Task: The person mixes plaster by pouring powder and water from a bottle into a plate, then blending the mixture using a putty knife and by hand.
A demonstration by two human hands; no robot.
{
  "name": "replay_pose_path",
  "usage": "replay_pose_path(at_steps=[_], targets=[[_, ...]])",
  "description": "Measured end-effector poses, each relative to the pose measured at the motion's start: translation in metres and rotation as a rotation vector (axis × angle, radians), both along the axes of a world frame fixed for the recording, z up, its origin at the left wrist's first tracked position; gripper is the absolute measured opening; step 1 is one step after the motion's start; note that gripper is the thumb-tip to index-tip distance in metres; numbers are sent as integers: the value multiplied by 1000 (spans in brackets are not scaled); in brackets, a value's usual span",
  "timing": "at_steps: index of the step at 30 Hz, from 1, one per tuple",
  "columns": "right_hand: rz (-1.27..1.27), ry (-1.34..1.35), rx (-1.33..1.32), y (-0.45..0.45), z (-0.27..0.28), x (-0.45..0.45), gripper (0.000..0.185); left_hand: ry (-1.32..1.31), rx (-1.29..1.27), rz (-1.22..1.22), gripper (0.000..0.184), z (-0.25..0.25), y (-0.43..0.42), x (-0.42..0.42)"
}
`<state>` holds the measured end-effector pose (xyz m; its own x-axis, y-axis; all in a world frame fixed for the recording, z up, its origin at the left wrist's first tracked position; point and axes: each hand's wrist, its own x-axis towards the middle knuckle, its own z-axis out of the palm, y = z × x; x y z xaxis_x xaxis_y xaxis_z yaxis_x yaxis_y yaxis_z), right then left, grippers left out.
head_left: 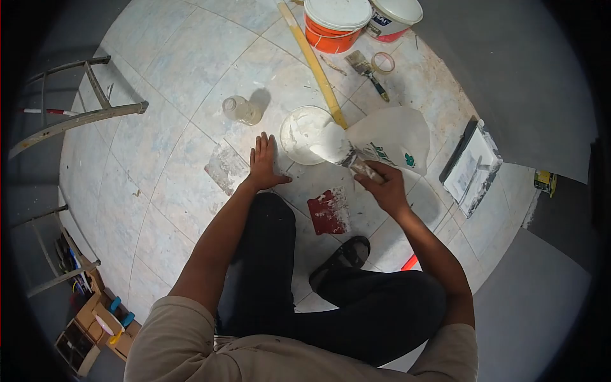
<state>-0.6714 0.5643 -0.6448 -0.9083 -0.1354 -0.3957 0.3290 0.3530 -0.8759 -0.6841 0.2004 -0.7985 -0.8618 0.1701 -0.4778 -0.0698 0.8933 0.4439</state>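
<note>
My right hand (385,186) is closed around the handle of a putty knife (358,167). White powder is heaped on its blade, which hangs over the right rim of a round container (285,141) of white paste. Beside the knife lies a white plastic bag (398,130) with green print. My left hand (262,167) is open, fingers spread, just left of the container, and seems to rest near the floor. Closer to my knees is a red spreader (329,211) smeared with white; a pale smeared spreader (226,167) lies left of my left hand.
A clear bottle (240,109) stands behind my left hand. A yellow strip (312,63) runs toward an orange bucket (332,28) and a white bucket (394,16). A paintbrush (368,73) and tape roll (383,62) lie nearby. Right is a smeared tray (472,167); left, a ladder (83,118).
</note>
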Motion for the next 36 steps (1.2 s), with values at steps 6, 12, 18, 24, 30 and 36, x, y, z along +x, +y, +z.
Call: replay_pose_path(at_steps=[6,12,18,24,30,36], targets=[[6,-8,62,-25,-75,-7,41,-115,-13,-56,175,-1,1,-1],[-36,91,182,-30,-107,-26,42,-156,-47,-59,178,-1,3,-3],[-35,196,170,-41,-124,-32,40,-230,-103,-67,179,3,7,-10],[-127,322,323,-64,-153,-25,40,-260,-127,-68,180,5,9,-14],[-134,280,303,-71,-146,-20,40,-311,-140,-70,180,12,10,-18],[-102,369,317,-74,-151,-15,38,-277,-139,-80,178,15,12,-18]])
